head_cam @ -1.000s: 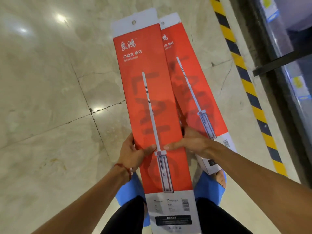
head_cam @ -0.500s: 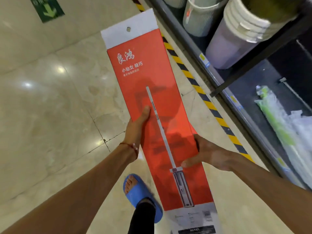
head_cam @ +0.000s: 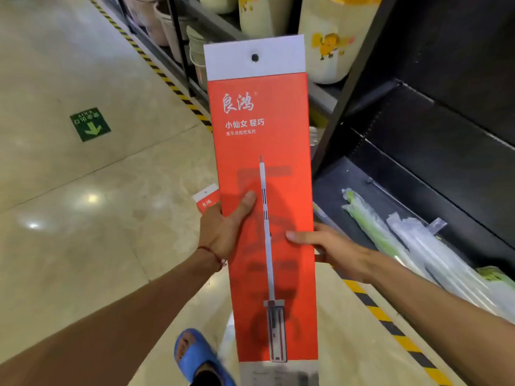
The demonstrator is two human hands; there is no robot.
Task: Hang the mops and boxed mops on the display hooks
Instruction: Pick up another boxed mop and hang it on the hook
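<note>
A long red boxed mop (head_cam: 264, 140) with a white top tab and a hang hole is held upright in front of me. My left hand (head_cam: 223, 229) grips its left edge, thumb across the red front. My right hand (head_cam: 328, 246) holds the right edge, thumb on the front. A second red boxed mop (head_cam: 206, 201) lies on the floor behind, mostly hidden. Several plastic-wrapped mops (head_cam: 404, 246) lie on the black lower shelf (head_cam: 418, 168) at the right. No display hook can be made out.
Black shelving (head_cam: 348, 93) runs along the right with stacked buckets (head_cam: 331, 37) above. A yellow-black hazard stripe (head_cam: 156, 68) edges the marble floor. A green arrow sticker (head_cam: 89, 124) sits on the floor at the left. My foot in a blue sandal (head_cam: 195, 355) is below.
The box has been lifted and swung upright toward the shelving. My view turned to the right and up, so the second box lies behind on the floor.
</note>
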